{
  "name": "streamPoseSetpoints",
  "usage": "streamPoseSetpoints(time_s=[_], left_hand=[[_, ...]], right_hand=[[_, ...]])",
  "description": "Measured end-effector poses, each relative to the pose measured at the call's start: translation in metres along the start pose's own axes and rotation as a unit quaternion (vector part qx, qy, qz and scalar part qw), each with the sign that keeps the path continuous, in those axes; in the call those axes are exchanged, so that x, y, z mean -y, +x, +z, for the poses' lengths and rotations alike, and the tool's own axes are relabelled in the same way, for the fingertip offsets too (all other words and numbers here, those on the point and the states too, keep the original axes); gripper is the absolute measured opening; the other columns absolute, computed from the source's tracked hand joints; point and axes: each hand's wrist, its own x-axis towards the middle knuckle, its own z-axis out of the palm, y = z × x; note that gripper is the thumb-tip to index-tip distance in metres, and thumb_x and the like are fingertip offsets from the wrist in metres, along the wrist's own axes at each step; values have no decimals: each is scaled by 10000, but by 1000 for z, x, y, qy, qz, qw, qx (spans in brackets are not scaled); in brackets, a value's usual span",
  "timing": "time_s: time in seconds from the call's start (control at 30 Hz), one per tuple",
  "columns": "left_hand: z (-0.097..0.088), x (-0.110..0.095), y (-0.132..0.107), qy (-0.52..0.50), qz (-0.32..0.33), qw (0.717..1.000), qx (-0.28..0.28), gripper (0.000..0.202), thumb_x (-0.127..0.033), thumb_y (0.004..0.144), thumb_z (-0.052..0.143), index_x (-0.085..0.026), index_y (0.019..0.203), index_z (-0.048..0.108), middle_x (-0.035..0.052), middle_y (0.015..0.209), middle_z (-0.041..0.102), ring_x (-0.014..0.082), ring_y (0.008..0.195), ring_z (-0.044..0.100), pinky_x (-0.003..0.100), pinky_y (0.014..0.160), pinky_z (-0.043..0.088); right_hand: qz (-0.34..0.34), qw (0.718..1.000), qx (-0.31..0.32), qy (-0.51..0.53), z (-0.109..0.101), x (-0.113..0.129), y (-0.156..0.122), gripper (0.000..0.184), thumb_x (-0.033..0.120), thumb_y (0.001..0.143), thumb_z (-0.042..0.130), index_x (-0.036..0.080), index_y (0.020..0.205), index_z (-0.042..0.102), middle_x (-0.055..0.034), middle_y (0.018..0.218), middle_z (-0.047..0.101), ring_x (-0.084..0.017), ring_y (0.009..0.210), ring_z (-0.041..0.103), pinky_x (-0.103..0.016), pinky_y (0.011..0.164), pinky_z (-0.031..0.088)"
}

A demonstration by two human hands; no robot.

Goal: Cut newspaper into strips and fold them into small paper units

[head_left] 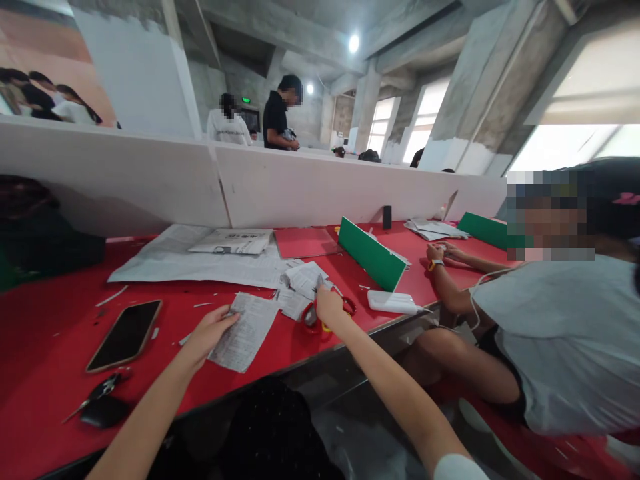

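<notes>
My left hand (213,331) pinches a cut piece of newspaper (246,331) by its left side, thumb on top, just above the red table. To its right, my right hand (331,310) is closed on scissors (311,316); their red and yellow handles show on both sides of the fingers, and a grey tip sticks up past the knuckles. My palm hides most of the scissors. Several smaller cut newspaper pieces (295,303) lie on the table just behind and left of my right hand.
Large newspaper sheets (165,257) lie at the back beside a red folder (306,243). A phone (125,335) and keys (105,400) are at left. A green board (371,255) and white power bank (393,302) stand right, near a seated person (565,347). A white partition (320,183) runs behind.
</notes>
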Motion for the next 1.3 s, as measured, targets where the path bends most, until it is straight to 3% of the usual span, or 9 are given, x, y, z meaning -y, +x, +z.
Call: streamPoseSetpoints(time_s=[0.2,0.37,0.43,0.53,0.63,0.73,1.03,1.17,1.3], left_hand=[[-3,5,3,7,3,1000,5,372,-395,606,653,-157,889,614,65,840,698,233,795,644,308,693,484],[-2,3,2,11,5,1000,-4,379,-405,593,660,-164,883,621,61,842,702,232,803,649,301,675,497],[-1,0,0,14,4,1000,-13,360,-400,581,665,-168,854,628,59,824,704,238,801,648,300,656,501],[0,-4,-2,25,4,999,-31,344,-388,566,674,-168,827,637,63,822,706,249,804,644,303,636,500],[0,-4,-2,21,7,999,-26,352,-381,567,672,-166,843,638,64,843,704,244,802,640,304,657,493],[0,-2,-1,7,3,1000,-13,363,-377,567,672,-167,860,634,65,856,702,239,798,637,308,681,485],[5,-4,-6,-18,25,1000,5,387,-393,569,682,-154,869,638,73,863,693,244,829,628,332,740,474],[7,0,-5,-31,53,997,39,415,-404,595,680,-163,929,629,69,934,684,255,924,603,357,827,444],[8,0,-7,-46,72,992,93,415,-409,639,665,-165,972,623,69,970,675,259,960,586,378,877,415]], right_hand=[[86,993,-71,36,-11,-30,-17,305,86,819,396,83,1124,396,-207,975,634,-252,938,621,-328,744,454],[74,981,-136,115,-13,-56,-40,347,197,798,441,147,1134,372,-134,1075,595,-234,988,582,-325,806,433],[41,956,-186,225,-10,-65,-45,439,233,749,496,163,1164,368,-119,1138,555,-229,1036,543,-340,862,416],[-18,879,-212,428,-3,-74,-54,450,260,709,540,179,1134,419,-87,1090,560,-211,1001,541,-337,866,424],[-50,811,-168,558,7,-78,-73,354,319,747,547,214,1077,473,-44,963,570,-189,895,555,-312,796,450],[-68,775,-121,616,17,-78,-103,400,347,755,580,270,1132,469,-19,935,541,-163,821,533,-286,745,448],[-99,734,76,668,40,-66,-167,550,375,746,637,342,1237,391,-8,900,514,-143,805,529,-287,759,433],[-110,686,110,710,56,-51,-174,638,419,689,684,327,1255,404,-46,1089,533,-201,1100,484,-347,948,341],[-72,695,136,703,63,-39,-180,610,355,688,700,300,1240,447,-55,1135,553,-231,1097,499,-371,903,397]])
